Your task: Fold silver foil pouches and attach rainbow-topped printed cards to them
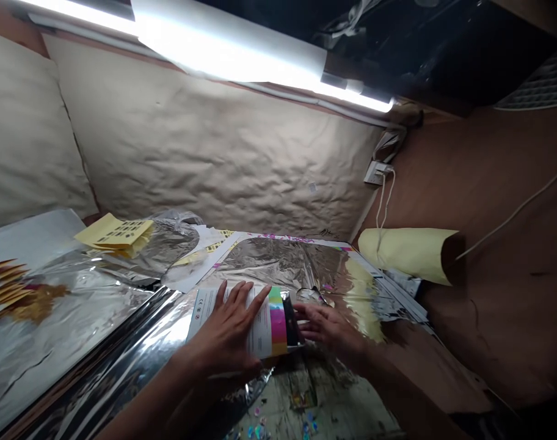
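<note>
Foil-covered table (77, 342) | left hand (228, 336) flat on printed card (264, 324) | right hand (327, 330) at card's edge

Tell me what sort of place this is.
Probably a cramped craft or packing workbench: crinkled silver foil sheets cover the surface, yellow sticker sheets lie behind them, and a bright white tube lamp hangs close above the paper-lined wall.

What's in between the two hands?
In the head view, the rainbow stripe and dark end of a white printed packet lie between the left hand, flat on the packet, and the right hand.
</note>
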A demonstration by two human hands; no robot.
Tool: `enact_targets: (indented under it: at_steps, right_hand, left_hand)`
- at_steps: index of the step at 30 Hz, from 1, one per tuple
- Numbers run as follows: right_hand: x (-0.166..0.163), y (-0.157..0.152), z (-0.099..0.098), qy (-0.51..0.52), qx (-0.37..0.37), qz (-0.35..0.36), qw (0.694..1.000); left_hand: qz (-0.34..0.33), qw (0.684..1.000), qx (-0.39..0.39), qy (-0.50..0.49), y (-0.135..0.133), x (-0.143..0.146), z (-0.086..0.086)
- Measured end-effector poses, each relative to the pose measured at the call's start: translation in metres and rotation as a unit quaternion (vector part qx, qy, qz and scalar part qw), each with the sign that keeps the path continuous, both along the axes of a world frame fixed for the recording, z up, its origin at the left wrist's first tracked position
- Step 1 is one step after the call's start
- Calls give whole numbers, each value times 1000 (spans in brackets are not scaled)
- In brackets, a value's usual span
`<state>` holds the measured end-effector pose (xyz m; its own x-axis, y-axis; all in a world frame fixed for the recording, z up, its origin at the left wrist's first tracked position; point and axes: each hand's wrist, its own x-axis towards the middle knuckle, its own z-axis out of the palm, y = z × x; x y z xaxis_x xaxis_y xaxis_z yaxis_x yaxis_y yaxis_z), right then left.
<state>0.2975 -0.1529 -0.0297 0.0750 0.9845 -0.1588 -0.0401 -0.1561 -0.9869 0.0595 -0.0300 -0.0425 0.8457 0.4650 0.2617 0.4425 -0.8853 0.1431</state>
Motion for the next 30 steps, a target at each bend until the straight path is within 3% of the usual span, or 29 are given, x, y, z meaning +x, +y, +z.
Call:
enact_targets:
  at_steps: [3,6,11,13,14,16,17,19,22,24,28,30]
  right_hand:
    - [-25,20,1,113,-13,45,992]
    - [-41,41,9,164,-37,111,979]
    - [-48,69,29,107,-30,203,973]
    - [-47,72,33,20,54,154,986]
    - [-47,72,33,-36,116,88,989]
    - [-48,68,30,-122,220,-74,965]
    - [-50,66,27,-127,242,-131,953]
    - [-55,62,20,-58,227,-138,962]
    - [-58,61,15,73,178,-70,979]
    - [-52,63,16,86,159,-55,982]
    - [-34,67,17,65,85,59,993]
    - [-28,69,10,31,58,110,992]
  left_hand:
    - [13,999,40,-30,-4,2,-1]
    - [20,997,65,-47,-4,2,0]
    - [75,990,90,-74,-2,2,5]
    - [126,983,98,-95,0,2,7]
    - [156,977,98,-110,0,2,7]
    - [210,963,89,-146,-2,4,8]
    - [227,956,82,-165,-3,4,8]
    - [233,950,61,-198,-6,5,10]
    - [206,951,-9,-229,-6,1,18]
    - [199,941,-116,-249,0,-4,25]
    - [116,855,-382,-331,20,-8,27]
    - [57,833,-440,-331,28,-5,19]
